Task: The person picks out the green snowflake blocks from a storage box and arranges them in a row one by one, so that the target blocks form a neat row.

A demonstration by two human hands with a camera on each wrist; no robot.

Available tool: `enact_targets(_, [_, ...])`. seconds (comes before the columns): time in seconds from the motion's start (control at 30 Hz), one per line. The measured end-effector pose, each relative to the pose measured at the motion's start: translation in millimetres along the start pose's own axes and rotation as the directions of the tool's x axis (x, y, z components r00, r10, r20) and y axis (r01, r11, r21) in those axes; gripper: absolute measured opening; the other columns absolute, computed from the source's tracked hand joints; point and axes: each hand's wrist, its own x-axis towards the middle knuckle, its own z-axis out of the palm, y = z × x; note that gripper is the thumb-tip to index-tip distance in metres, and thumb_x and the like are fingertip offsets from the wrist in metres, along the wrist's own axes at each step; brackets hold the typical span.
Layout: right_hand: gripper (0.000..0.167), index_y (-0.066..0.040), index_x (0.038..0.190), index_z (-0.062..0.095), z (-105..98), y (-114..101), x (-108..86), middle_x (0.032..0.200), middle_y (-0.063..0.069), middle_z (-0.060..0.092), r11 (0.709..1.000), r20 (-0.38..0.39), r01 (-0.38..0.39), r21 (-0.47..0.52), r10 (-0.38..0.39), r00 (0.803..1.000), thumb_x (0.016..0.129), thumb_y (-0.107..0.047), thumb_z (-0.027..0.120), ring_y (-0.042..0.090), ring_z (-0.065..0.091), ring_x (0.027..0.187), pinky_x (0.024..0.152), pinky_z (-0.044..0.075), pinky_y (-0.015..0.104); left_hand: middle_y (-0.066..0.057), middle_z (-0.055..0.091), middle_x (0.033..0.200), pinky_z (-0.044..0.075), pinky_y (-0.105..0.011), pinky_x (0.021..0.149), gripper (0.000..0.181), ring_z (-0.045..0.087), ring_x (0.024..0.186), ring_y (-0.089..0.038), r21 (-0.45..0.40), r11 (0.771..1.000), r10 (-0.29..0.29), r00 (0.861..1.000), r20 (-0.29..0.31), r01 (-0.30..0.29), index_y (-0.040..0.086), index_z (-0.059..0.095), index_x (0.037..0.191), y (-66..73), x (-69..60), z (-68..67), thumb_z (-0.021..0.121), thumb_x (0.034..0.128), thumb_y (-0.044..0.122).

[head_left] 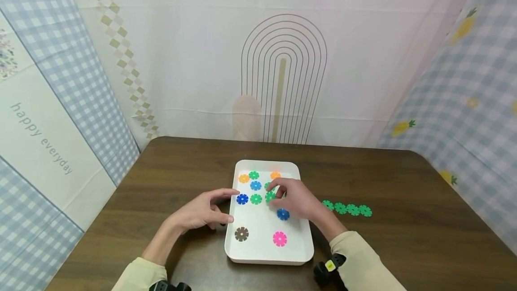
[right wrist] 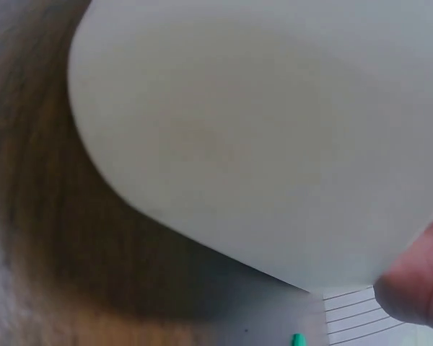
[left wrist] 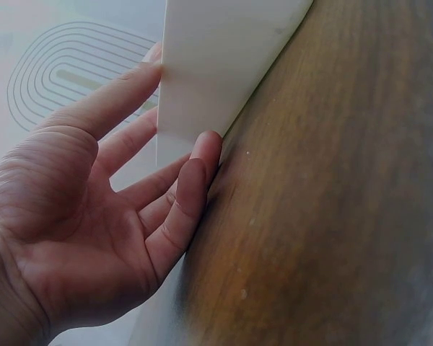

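Note:
A white tray [head_left: 258,255] lies on the table, holding flat notched discs in several colours. My left hand [head_left: 199,210] is at the tray's left side, its thumb and forefinger touching the rim with fingers loosely bent. In the left wrist view, the fingers lie against the tray's outer wall [left wrist: 209,65]. My right hand [head_left: 295,196] reaches over the tray's right side. Its thumb and forefinger are at a green disc [head_left: 270,197]; whether they pinch it is unclear. Beneath that hand lies a blue disc [head_left: 283,214]. The tray wall [right wrist: 238,144] hides most of the right hand in its wrist view.
Right of the tray, several green discs [head_left: 353,209] form a row on the brown table [head_left: 404,237]. Inside the tray are a pink disc [head_left: 280,239], a brown disc [head_left: 241,234] and a dark blue disc [head_left: 242,199]. A patterned curtain [head_left: 194,57] hangs behind the table.

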Motion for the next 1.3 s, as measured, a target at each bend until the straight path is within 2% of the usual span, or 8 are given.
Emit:
enact_targets(0.13, [0.025,-0.02,0.115,0.079,-5.3,4.5,-1.1,0.087,0.001,0.066,0.995,-0.007,0.011,0.103,-0.01,1.0,0.09,-0.017,0.085,0.02,0.058,0.082,0.069,0.049,0.03,-0.02,0.048,0.156,0.054,-0.033,0.063,0.068,0.058,0.067,-0.018,0.0,1.0,0.004,1.0,0.002,-0.004,0.017,0.058,0.151,-0.6,-0.1,0.9,0.086,0.0891,0.019])
enact_targets(0.23, [0.027,-0.015,0.117,0.079,-10.3,8.0,-2.4,0.086,0.002,0.069,0.983,-0.005,0.026,0.184,-0.025,1.0,0.091,-0.016,0.085,0.021,0.062,0.081,0.07,0.05,0.03,-0.02,0.049,0.155,0.054,-0.033,0.063,0.068,0.058,0.067,-0.018,-0.005,1.0,0.005,1.0,0.006,-0.005,0.016,0.058,0.151,-0.6,0.0,1.5,0.086,0.0892,0.018])
enact_targets(0.37, [0.032,-0.011,0.122,0.078,-16.2,12.2,-3.5,0.083,0.002,0.074,0.969,-0.001,0.037,0.245,-0.038,0.999,0.092,-0.018,0.084,0.024,0.065,0.077,0.067,0.048,0.029,-0.019,0.048,0.155,0.054,-0.032,0.062,0.068,0.058,0.066,-0.018,-0.009,1.0,0.004,1.0,0.009,-0.004,0.017,0.058,0.151,-0.3,0.6,2.0,0.086,0.089,0.018])
enact_targets(0.5, [0.034,-0.011,0.124,0.077,-21.6,14.6,-5.5,0.081,0.004,0.076,0.954,0.011,0.029,0.298,-0.034,0.999,0.092,-0.021,0.083,0.02,0.055,0.061,0.054,0.038,0.026,-0.019,0.048,0.156,0.054,-0.032,0.062,0.068,0.059,0.066,-0.018,-0.008,1.0,0.002,1.0,0.007,-0.002,0.018,0.058,0.151,0.1,0.9,2.1,0.086,0.0889,0.019])
enact_targets(0.63, [0.037,-0.008,0.127,0.075,-27.9,16.4,-9.8,0.083,0.007,0.078,0.935,0.025,0.031,0.353,-0.043,0.999,0.094,-0.021,0.082,0.017,0.045,0.05,0.047,0.035,0.025,-0.019,0.047,0.156,0.054,-0.032,0.061,0.068,0.058,0.066,-0.018,-0.01,1.0,0.006,1.0,0.007,-0.006,0.018,0.058,0.151,0.2,0.6,1.7,0.086,0.0888,0.019])
enact_targets(0.9, [0.042,-0.007,0.135,0.068,-43.8,21.9,-22.6,0.091,0.015,0.079,0.918,0.043,0.036,0.395,-0.058,0.997,0.096,-0.018,0.078,0.018,0.051,0.053,0.051,0.048,0.027,-0.021,0.046,0.158,0.054,-0.032,0.063,0.07,0.058,0.068,-0.019,-0.01,1.0,0.003,1.0,0.005,-0.003,0.017,0.057,0.152,0.1,-1.1,-0.1,0.086,0.0882,0.019])
enact_targets(1.1, [0.04,-0.009,0.138,0.066,-51.2,29.8,-30.0,0.094,0.011,0.08,0.921,0.046,0.041,0.387,-0.063,0.997,0.098,-0.014,0.074,0.018,0.054,0.054,0.052,0.051,0.026,-0.022,0.045,0.158,0.055,-0.033,0.063,0.071,0.058,0.069,-0.019,-0.007,1.0,-0.001,1.0,0.003,0.001,0.017,0.057,0.152,-0.1,-0.5,-0.6,0.087,0.0881,0.02])
enact_targets(1.3, [0.041,-0.009,0.139,0.064,-55.0,38.2,-36.1,0.1,0.018,0.079,0.924,0.041,0.05,0.38,-0.071,0.997,0.099,-0.016,0.074,0.016,0.055,0.057,0.052,0.051,0.027,-0.022,0.045,0.159,0.055,-0.033,0.062,0.071,0.059,0.068,-0.019,-0.004,1.0,-0.004,1.0,0.002,0.004,0.017,0.056,0.152,-0.5,0.2,-0.6,0.087,0.0883,0.02])
